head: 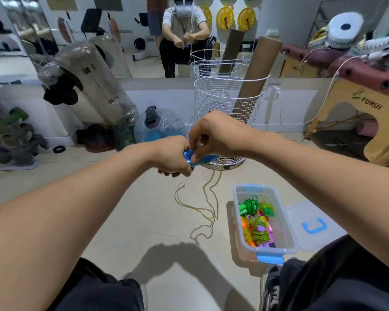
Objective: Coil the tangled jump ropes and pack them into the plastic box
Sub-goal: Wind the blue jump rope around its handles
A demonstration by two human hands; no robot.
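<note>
My left hand (172, 157) grips the blue handles (197, 159) of a jump rope, held out in front of me above the floor. My right hand (213, 133) pinches at the top of those handles, where the rope leaves them. The thin yellowish rope (208, 198) hangs down from the handles and lies in loose loops on the floor. To the lower right stands the clear plastic box (285, 223) with blue clips; inside it lie coiled green, orange and pink jump ropes (256, 223).
The box's clear lid (312, 225) with a blue handle lies flat to the right of it. A white wire basket (227, 117) with a cardboard tube stands just behind my hands. A water jug (157, 126), a dumbbell rack (11, 140) and a wooden bench (355, 113) line the mirrored wall.
</note>
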